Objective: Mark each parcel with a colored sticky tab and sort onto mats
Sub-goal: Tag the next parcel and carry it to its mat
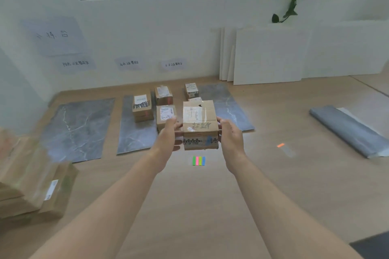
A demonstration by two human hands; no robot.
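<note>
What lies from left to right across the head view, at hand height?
blurred stack of brown cardboard parcels → first grey marble-patterned mat → second grey marble-patterned mat → left hand → taped brown cardboard box → right hand → small orange sticky tab → rolled grey sheet

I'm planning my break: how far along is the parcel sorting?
Done: about five parcels sit at the middle mat and right mat. In hand: left hand and right hand hold a box already bearing a blue tab. Left: the blurred stack beside the left arm, unsorted.
</note>
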